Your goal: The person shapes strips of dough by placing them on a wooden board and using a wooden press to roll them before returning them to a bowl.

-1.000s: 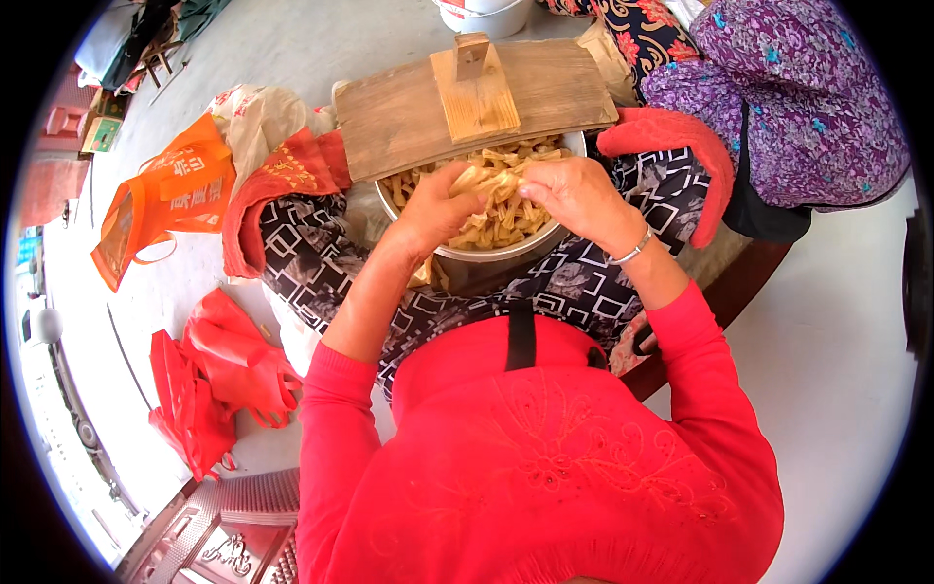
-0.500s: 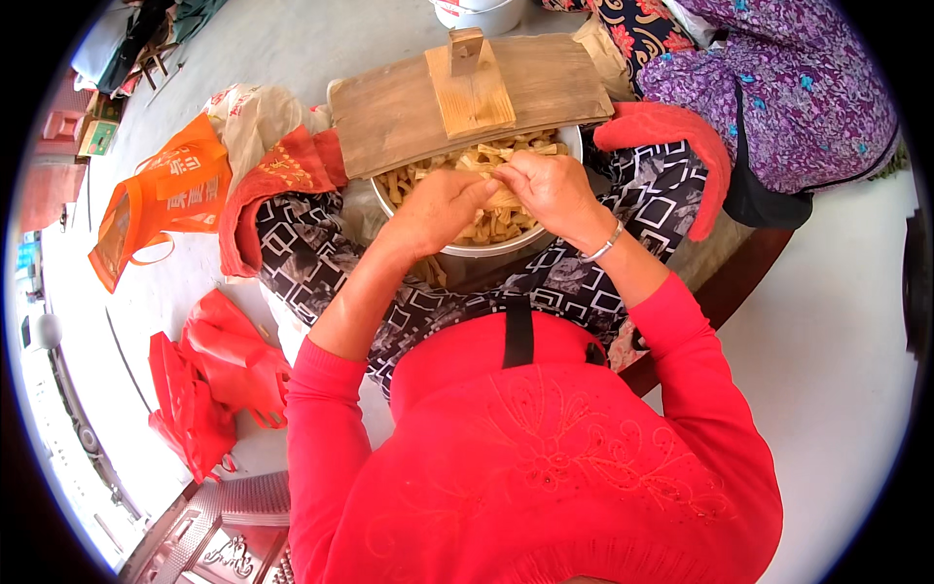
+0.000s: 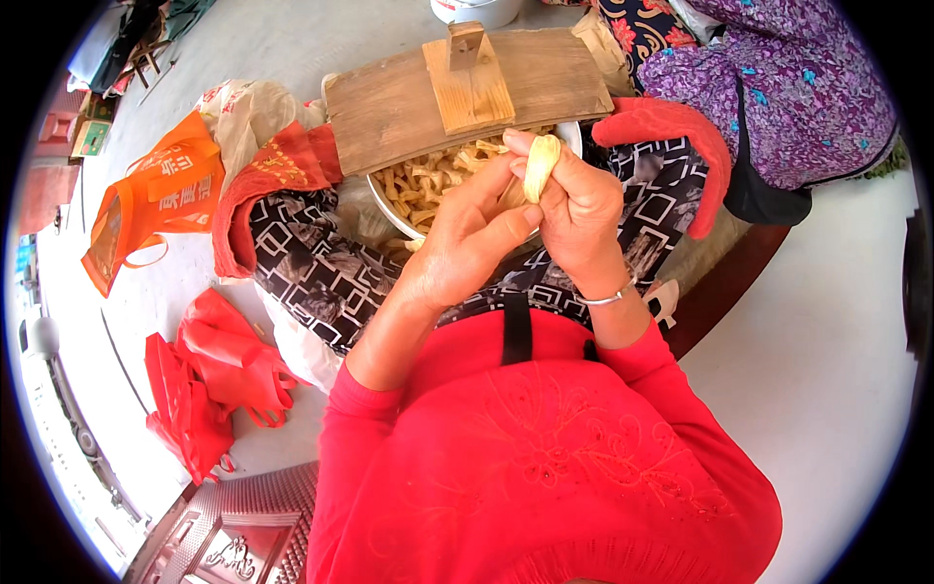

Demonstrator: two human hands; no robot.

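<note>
Right grip (image 3: 589, 219) pinches the yellow loop (image 3: 542, 167) above the bowl (image 3: 572, 137), near its right edge. I can't tell if my left grip (image 3: 463, 240) pinches it too. I'd squeeze lightly, so it shouldn't tear.

yellow strip (image 3: 541, 165), red top (image 3: 545, 457), black-and-white geometric trousers (image 3: 316, 263), purple floral garment (image 3: 778, 112)

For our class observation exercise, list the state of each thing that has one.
Yellow strip: looped, gripped
Right fingers: closed on the strip
Left fingers: contact with strip unclear
Round basin: partly covered, holding yellow pieces
Wooden board: covering basin's far side
Red bags: crumpled, limp
Bracelet: worn
</note>
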